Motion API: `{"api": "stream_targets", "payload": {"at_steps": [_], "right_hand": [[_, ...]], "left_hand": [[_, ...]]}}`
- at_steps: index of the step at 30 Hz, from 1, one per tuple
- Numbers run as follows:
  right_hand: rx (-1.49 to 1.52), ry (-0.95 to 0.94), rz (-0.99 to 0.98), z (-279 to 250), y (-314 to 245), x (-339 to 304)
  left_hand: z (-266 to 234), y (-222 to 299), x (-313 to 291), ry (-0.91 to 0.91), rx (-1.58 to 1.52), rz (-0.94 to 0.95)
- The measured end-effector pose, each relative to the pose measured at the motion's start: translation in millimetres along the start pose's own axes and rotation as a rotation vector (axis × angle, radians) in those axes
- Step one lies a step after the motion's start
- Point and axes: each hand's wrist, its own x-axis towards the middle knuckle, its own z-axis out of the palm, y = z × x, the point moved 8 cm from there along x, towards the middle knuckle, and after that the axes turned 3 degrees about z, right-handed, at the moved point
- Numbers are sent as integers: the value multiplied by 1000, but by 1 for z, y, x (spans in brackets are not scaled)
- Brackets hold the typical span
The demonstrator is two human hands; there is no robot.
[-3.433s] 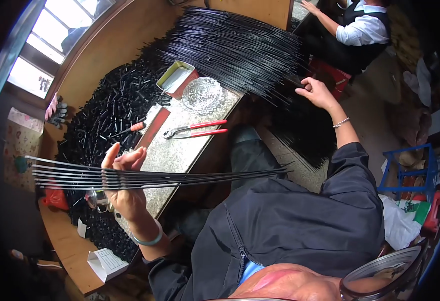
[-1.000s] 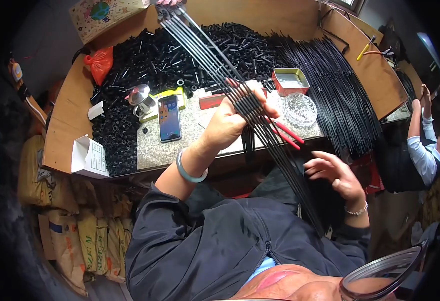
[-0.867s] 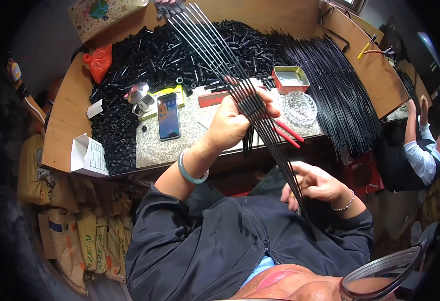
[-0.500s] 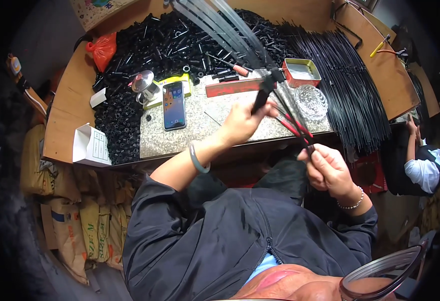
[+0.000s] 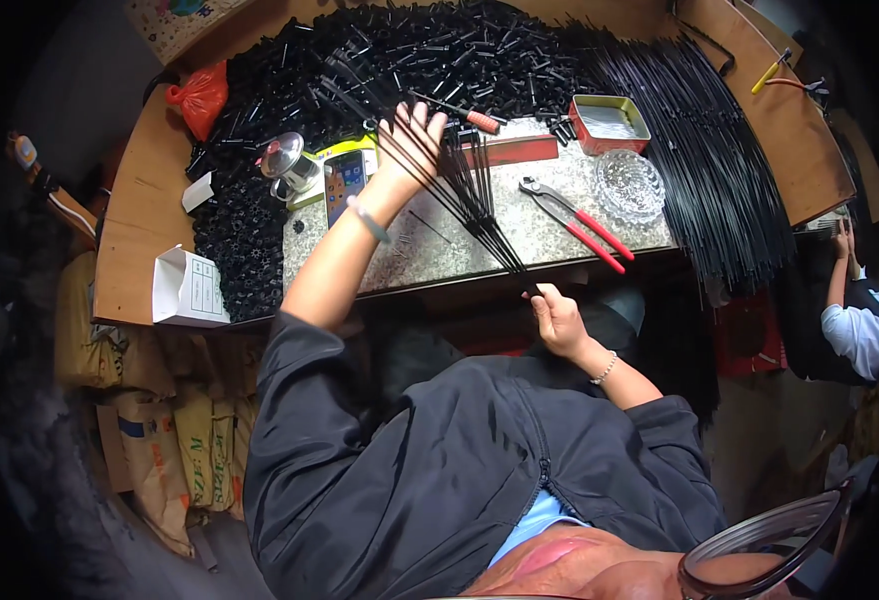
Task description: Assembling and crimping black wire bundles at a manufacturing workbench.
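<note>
Thin black ribs of what looks like an umbrella frame (image 5: 474,215) fan out over the bench, away from me. Near the bench's front edge, my right hand (image 5: 562,325) is closed around their gathered near end. My left hand (image 5: 407,158) reaches farther out, fingers stretched and apart, and several ribs run across its palm and fingers. To the right of the frame, red-handled pliers (image 5: 584,230) lie on a speckled stone slab (image 5: 549,195). A phone (image 5: 342,180) lies beside my left wrist, partly covered by it.
Black plastic parts (image 5: 289,90) are heaped at the back, with long black rods (image 5: 714,170) to the right. A red tin (image 5: 609,125), a glass dish (image 5: 627,188), a lidded metal cup (image 5: 289,165), a red-handled screwdriver (image 5: 481,122) and a white box (image 5: 187,288) stand or lie around the slab.
The pliers have left my right hand and now lie on the slab. That hand has moved left and grips the frame's end. My left hand has moved forward and left, its fingers opened.
</note>
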Motion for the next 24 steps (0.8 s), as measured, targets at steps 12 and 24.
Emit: {"api": "stream_targets", "payload": {"at_steps": [12,24], "right_hand": [[-296,-155,61,36,85,-16],[-137,-479,229,-63,-30,58]], "left_hand": [[-27,132,-87,40,-794,534],[-15,147,-101,-44,-421,515]]}}
